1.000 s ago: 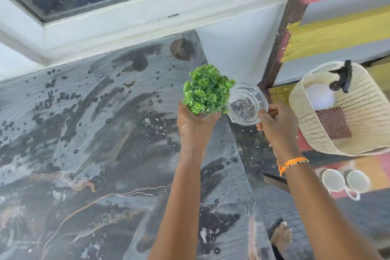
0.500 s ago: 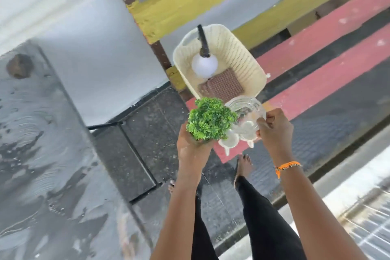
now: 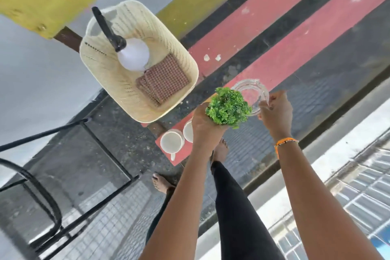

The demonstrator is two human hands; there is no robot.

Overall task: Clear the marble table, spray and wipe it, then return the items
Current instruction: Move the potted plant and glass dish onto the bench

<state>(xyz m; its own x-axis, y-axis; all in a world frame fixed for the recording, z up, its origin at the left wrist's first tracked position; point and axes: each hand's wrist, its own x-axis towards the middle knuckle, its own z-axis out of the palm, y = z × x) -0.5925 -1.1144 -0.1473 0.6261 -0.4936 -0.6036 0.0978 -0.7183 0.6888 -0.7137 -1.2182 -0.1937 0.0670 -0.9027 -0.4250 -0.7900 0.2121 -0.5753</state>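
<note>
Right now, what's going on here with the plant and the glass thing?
A person is standing over the floor with both hands full. The left hand holds a small green plant; the right hand pinches the rim of a clear glass dish. Below them two white cups sit on the floor beside a cream basket that holds a spray bottle and a checked cloth.

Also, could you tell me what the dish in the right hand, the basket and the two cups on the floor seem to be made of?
The dish looks like clear glass: the floor shows through it and its rim glints. The basket appears to be cream plastic moulded as a perforated weave, matt. The two cups look like glazed white ceramic, smooth, though plastic cannot be ruled out.
</note>
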